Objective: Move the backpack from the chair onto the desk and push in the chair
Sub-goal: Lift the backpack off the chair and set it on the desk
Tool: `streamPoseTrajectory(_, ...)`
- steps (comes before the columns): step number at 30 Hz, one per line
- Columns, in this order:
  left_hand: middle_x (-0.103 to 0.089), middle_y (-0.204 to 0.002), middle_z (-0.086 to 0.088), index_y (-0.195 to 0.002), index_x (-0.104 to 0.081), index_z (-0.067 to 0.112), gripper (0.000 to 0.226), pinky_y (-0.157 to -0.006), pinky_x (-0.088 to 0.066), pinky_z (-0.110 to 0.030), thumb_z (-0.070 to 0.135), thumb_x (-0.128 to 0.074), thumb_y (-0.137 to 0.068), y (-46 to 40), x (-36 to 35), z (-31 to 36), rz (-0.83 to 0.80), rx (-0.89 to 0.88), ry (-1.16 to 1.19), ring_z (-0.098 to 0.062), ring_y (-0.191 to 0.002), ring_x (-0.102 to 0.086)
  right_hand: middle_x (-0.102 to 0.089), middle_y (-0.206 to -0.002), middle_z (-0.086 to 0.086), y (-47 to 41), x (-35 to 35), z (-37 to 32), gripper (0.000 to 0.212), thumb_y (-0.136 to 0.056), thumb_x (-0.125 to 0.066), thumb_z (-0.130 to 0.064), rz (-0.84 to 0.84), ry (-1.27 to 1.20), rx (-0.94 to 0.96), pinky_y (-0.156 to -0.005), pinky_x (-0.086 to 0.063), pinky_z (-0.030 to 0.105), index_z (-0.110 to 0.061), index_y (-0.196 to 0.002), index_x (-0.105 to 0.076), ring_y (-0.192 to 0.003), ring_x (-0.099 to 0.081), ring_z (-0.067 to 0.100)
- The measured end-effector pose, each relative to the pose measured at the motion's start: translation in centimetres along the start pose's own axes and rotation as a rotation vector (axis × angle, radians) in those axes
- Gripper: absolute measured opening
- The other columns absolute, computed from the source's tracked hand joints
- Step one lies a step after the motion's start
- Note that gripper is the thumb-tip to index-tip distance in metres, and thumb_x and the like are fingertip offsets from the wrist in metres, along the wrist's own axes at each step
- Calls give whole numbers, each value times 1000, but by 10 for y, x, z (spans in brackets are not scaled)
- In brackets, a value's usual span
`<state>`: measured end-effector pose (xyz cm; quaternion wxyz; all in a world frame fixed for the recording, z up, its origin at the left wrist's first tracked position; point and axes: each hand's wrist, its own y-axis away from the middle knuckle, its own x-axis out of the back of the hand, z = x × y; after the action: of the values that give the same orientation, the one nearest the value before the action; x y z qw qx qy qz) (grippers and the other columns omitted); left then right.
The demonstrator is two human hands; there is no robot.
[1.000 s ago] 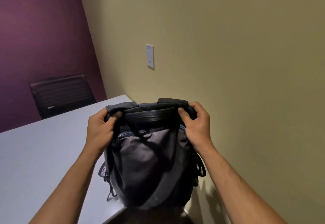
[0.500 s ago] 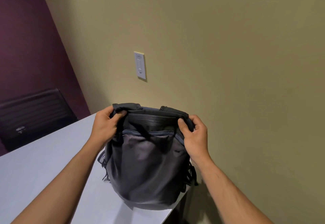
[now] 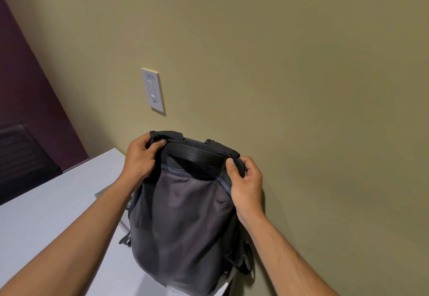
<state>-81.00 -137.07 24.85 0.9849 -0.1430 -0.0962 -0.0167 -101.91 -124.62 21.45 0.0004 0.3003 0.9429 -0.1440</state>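
A dark grey backpack (image 3: 183,221) stands upright on the white desk (image 3: 46,221), at the desk's right end close to the wall. My left hand (image 3: 139,158) grips the top left corner of the backpack. On the other side my right hand (image 3: 246,184) is closed on the top right corner by the strap. The chair the backpack came from is out of view.
A beige wall (image 3: 301,86) runs along the right, with a white light switch (image 3: 152,90) above the backpack. A black chair (image 3: 21,158) stands at the far end of the desk against a purple wall (image 3: 23,82). A flat grey thing lies on the desk, behind my left forearm.
The backpack has moved forward and right onto the desk and now rests on it near the wall. Both hands keep their grip on its top corners.
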Motion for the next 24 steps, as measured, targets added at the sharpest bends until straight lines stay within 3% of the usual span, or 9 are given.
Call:
streamPoseTrajectory(5,-76,-102,-2,-105,-74,20,18,-95,-54,-47,17,-61,-93,-32,-17,-13,-6,8,35,-23,-99,-70,-60,-68,-18,-9,-6,-3,17,-92,-66,-34,16,84,20,-58,-41,9,-24,-81,-59,-61,-52,-1)
streamPoseTrajectory(10,-73,-106,-6,-107,-71,17,17,-96,-52,-48,21,-60,-94,-41,-31,-26,27,-6,-35,-25,-102,-67,-67,-81,-8,-2,-11,-2,14,-90,-66,-39,62,149,-3,-62,-41,9,-25,-89,-62,-73,-60,6)
streamPoseTrajectory(15,-64,-114,-7,-107,-59,21,28,-95,-48,-42,37,-69,-87,-42,-35,-41,115,41,-157,-26,-107,-60,-66,-98,-9,3,-10,7,17,-91,-67,-35,120,256,44,-80,-50,25,-28,-103,-58,-92,-62,9)
streamPoseTrajectory(17,-59,-125,-5,-118,-54,20,35,-99,-44,-36,37,-65,-90,-38,-37,-46,95,48,-159,-24,-117,-56,-60,-106,-13,8,-12,10,31,-89,-71,-29,177,254,83,-83,-44,12,-32,-113,-51,-100,-55,-5)
streamPoseTrajectory(19,-49,-144,-3,-141,-42,19,50,-110,-37,-38,38,-55,-96,-28,-38,-55,12,49,-183,-22,-132,-46,-56,-116,-5,13,-13,14,44,-86,-74,-24,243,303,203,-91,-36,4,-19,-123,-50,-107,-48,-9)
streamPoseTrajectory(22,-23,-163,6,-156,-12,32,66,-121,-22,-36,50,-40,-99,-1,-36,-70,-96,77,-219,-13,-147,-26,-52,-129,13,22,-12,25,54,-86,-75,-23,244,493,478,-108,-37,24,-7,-130,-47,-122,-48,19)
streamPoseTrajectory(24,-19,-164,11,-156,-6,38,65,-120,-20,-35,54,-35,-99,16,-31,-80,-125,93,-250,-11,-148,-23,-47,-137,11,29,-12,31,54,-87,-73,-23,203,589,607,-111,-39,36,-10,-132,-47,-129,-46,27)
